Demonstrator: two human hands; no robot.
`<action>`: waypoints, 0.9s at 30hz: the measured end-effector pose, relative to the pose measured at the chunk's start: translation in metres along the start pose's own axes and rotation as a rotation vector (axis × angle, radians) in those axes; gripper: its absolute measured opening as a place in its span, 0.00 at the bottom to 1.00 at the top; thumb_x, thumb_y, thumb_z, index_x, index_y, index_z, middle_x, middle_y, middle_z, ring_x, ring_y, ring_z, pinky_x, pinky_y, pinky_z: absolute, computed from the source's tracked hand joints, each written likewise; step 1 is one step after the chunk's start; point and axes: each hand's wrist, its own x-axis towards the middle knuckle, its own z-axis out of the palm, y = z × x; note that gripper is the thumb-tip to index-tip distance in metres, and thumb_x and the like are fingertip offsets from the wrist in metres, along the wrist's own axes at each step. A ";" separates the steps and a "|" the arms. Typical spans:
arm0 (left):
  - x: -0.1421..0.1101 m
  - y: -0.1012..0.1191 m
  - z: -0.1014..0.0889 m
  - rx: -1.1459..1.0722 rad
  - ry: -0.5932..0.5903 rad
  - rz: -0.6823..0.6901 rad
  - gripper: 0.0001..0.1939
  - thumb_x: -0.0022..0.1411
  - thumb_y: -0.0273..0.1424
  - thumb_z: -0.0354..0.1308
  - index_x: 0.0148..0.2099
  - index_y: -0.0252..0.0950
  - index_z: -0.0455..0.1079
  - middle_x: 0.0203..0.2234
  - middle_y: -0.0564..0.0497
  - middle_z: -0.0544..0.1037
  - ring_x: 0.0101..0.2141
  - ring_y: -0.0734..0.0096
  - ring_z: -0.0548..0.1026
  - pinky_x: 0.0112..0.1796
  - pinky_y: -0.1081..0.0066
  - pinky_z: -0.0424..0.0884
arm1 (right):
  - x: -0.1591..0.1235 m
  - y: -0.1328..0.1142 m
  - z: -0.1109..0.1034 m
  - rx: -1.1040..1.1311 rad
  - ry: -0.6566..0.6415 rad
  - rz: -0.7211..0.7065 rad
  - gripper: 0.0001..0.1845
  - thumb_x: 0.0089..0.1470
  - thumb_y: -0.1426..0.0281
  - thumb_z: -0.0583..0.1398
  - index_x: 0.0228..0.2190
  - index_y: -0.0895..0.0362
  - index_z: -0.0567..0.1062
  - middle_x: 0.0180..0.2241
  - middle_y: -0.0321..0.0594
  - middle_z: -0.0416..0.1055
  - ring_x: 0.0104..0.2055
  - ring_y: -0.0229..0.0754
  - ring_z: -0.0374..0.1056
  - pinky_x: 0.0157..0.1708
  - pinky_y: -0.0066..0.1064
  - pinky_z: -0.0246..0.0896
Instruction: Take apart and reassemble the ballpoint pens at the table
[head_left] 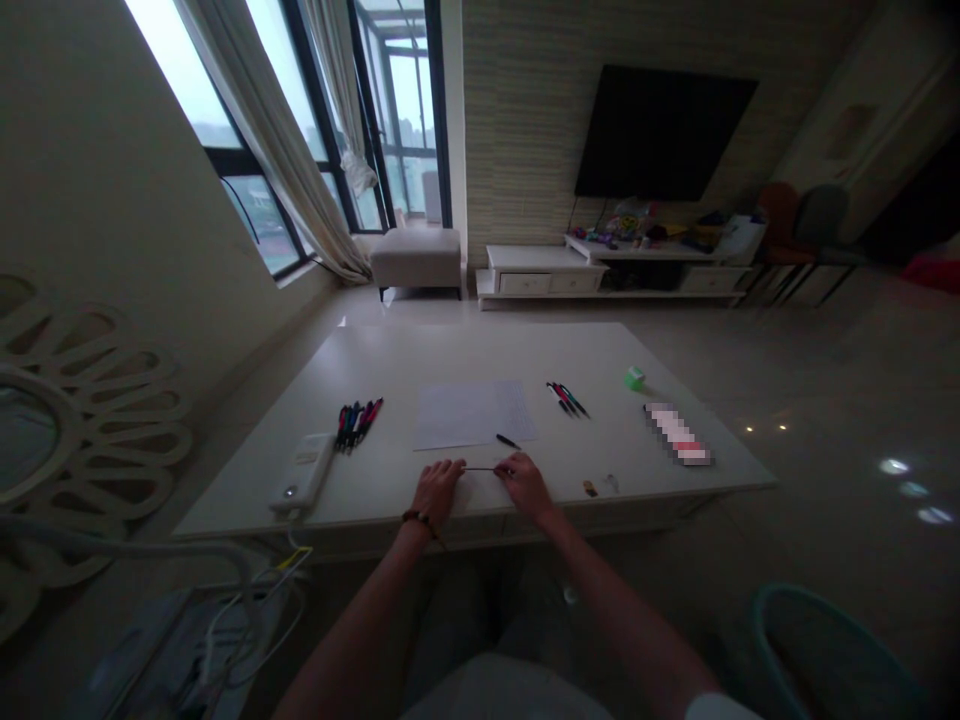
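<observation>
**Held items**
Thin rod: slender, dark, lying level between both hands, over the near part of the white counter, close to its front edge.
Right hand: back upward, fingertips pinching the rod's right end.
Left hand: back upward, fingers reaching toward the rod's left end; grip on the rod impossible to tell from this view. Dark bracelet around the left wrist.

**On the counter**
Short black pen: lying at an angle just beyond the right hand, beside the near corner of the paper.
Sheet of white paper: flat, near the middle, directly beyond the hands.
Bundle of pens: red and dark barrels side by side, left of the paper.
Second group of pens: dark and red, right of the paper.
Small green block: farther right, near the far edge.
Long pink-and-white object: blurred, details hidden, near the right edge.
Two small scraps: near the front edge, right of the right hand.
White power strip: at the left front, cord running over the edge.

**Beyond the counter**
Beige stool below curtained windows; white low cabinet under a wall-mounted television; two chairs at the right.
</observation>
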 end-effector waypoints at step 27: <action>-0.063 -0.097 -0.014 0.008 0.373 -0.277 0.15 0.60 0.38 0.46 0.44 0.39 0.69 0.43 0.47 0.72 0.44 0.65 0.68 0.48 0.64 0.63 | -0.053 0.128 -0.128 -0.558 0.383 0.171 0.13 0.52 0.64 0.53 0.32 0.58 0.74 0.32 0.46 0.66 0.37 0.46 0.60 0.40 0.36 0.55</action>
